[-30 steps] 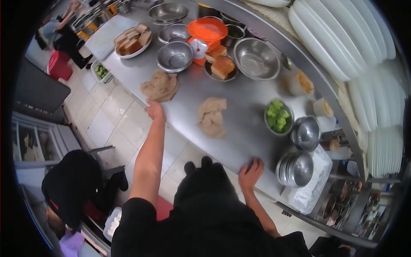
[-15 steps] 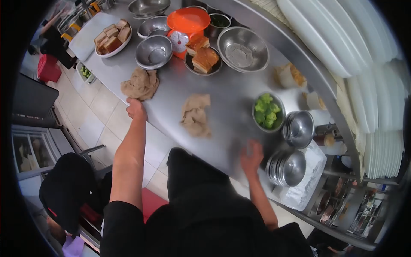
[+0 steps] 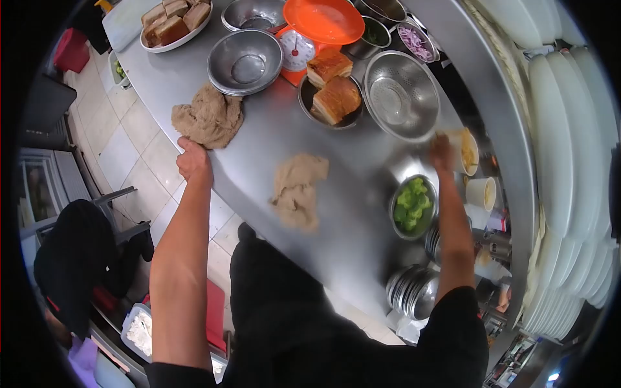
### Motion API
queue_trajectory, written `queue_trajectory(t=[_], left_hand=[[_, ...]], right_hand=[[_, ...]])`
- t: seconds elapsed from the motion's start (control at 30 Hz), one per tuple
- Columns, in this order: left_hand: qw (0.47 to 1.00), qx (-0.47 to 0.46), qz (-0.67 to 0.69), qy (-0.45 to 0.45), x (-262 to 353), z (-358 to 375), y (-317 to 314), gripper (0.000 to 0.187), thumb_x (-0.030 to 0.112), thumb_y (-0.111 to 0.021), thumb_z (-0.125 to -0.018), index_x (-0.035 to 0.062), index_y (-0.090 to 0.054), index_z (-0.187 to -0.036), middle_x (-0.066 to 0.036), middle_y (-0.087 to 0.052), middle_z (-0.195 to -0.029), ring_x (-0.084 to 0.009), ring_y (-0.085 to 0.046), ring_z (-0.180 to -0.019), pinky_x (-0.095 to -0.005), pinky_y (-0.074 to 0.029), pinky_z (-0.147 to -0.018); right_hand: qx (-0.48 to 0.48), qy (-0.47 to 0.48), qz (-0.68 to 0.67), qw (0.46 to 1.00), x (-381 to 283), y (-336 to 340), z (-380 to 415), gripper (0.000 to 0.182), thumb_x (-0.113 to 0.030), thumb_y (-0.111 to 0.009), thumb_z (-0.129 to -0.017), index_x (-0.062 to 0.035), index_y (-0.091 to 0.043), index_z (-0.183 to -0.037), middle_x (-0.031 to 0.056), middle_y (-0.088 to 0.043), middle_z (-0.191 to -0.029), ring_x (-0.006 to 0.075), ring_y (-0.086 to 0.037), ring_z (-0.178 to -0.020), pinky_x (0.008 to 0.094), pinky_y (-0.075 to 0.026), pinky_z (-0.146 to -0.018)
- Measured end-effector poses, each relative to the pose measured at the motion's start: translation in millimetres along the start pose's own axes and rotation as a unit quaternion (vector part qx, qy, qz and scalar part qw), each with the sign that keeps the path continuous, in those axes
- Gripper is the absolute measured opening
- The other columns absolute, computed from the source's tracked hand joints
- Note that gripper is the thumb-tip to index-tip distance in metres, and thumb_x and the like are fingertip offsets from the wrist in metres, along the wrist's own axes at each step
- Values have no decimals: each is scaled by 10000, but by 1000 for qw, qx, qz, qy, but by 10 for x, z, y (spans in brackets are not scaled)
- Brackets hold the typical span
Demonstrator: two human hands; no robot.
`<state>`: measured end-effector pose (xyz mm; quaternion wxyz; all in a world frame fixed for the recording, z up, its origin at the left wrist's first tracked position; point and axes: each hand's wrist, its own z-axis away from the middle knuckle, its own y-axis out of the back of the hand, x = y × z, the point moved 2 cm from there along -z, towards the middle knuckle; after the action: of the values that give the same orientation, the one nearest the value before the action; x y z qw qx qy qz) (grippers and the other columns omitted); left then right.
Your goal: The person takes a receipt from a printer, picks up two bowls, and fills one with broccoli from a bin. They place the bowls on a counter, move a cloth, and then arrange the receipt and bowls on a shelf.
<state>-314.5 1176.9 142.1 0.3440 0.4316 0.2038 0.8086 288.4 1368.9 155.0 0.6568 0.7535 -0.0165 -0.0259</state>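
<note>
My left hand is curled at the table's near left edge, right beside a bunched brown cloth. Blurred by motion, my right hand reaches across to the far right, between the perforated metal bowl and a white cup of orange-yellow food; what its fingers do is smeared. Under that forearm sits a bowl of green broccoli. A second brown cloth lies crumpled mid-table, apart from both hands.
Beyond are a metal bowl of browned meat chunks, an orange scale, stacked steel bowls and a plate of meat blocks. More bowls stand near right. White plates fill the right-hand shelf. A person in black is lower left.
My right hand has swung forward, past the broccoli bowl to the white cups. My left hand stays at the table edge beside the cloth. The view has shifted.
</note>
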Motion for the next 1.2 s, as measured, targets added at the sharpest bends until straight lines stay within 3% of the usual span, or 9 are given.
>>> queue_trajectory(t=[0.07, 0.2, 0.37, 0.5, 0.6, 0.9, 1.0, 1.1, 1.2], left_hand=[[1000, -6, -2, -2, -22, -44, -17, 798, 590, -297, -829, -91, -585, -1129, -270, -562, -1195, -382, -535, -1115, -441, -397, -957], [1000, 8, 2, 7, 4, 27, -2, 819, 606, -309, -821, -102, -583, -1129, -272, -558, -1203, -385, -532, -1123, -436, -393, -965], [1000, 7, 14, -13, -45, -28, -36, 840, 613, -325, -814, -123, -566, -1140, -273, -551, -1216, -382, -528, -1131, -424, -387, -975], [999, -3, 38, -19, -86, -56, -53, 835, 610, -337, -813, -120, -561, -1148, -260, -553, -1220, -374, -526, -1135, -416, -388, -976], [999, 3, 40, -19, -88, -47, -57, 824, 606, -346, -813, -114, -562, -1150, -251, -555, -1222, -368, -526, -1136, -413, -389, -976], [999, 10, 39, -15, -91, -51, -59, 820, 602, -352, -808, -110, -557, -1159, -239, -556, -1229, -360, -532, -1128, -412, -392, -972], [999, 4, 46, -15, -60, 49, -22, 821, 600, -350, -805, -108, -553, -1167, -234, -553, -1234, -357, -533, -1123, -409, -394, -970], [999, 6, 43, -10, -58, 28, -32, 817, 596, -349, -803, -105, -550, -1172, -231, -551, -1237, -355, -533, -1123, -405, -396, -969], [999, 9, 43, -4, -57, 27, -36, 811, 592, -350, -801, -101, -552, -1171, -228, -553, -1234, -353, -533, -1123, -403, -397, -968]], right_hand=[[-48, -25, 32, 998, 116, -43, -122, 317, -94, -609, -742, -68, -526, -1047, 225, -648, -965, 409, -604, -957, 503, -473, -795], [-36, 72, 68, 994, 409, -306, -238, 287, -98, -603, -759, -67, -526, -1034, 238, -643, -940, 419, -612, -919, 501, -478, -775], [-36, 121, 121, 985, 594, -499, -361, 232, -85, -592, -765, -62, -517, -983, 240, -635, -898, 426, -617, -876, 508, -474, -745], [-61, 26, 54, 996, 137, -91, -213, 236, -65, -595, -753, -42, -506, -970, 249, -629, -883, 428, -617, -867, 515, -476, -732], [-52, 38, 60, 996, 88, -85, -198, 299, -77, -603, -744, -21, -479, -1011, 261, -630, -906, 432, -615, -890, 507, -486, -756], [-80, -58, 49, 994, -96, 94, -51, 424, -107, -639, -714, 0, -442, -1073, 283, -633, -941, 443, -611, -922, 483, -492, -799], [-19, -42, 3, 999, -117, 281, 43, 414, -140, -679, -685, 3, -484, -1021, 252, -647, -896, 426, -628, -859, 454, -510, -743], [135, 15, -12, 991, 87, 305, 62, 405, -166, -714, -646, 0, -527, -964, 180, -649, -797, 344, -642, -710, 380, -516, -673], [41, -174, -190, 965, -65, 726, 133, 371, -151, -719, -634, -27, -543, -936, 77, -601, -702, 199, -582, -550, 302, -474, -520]])
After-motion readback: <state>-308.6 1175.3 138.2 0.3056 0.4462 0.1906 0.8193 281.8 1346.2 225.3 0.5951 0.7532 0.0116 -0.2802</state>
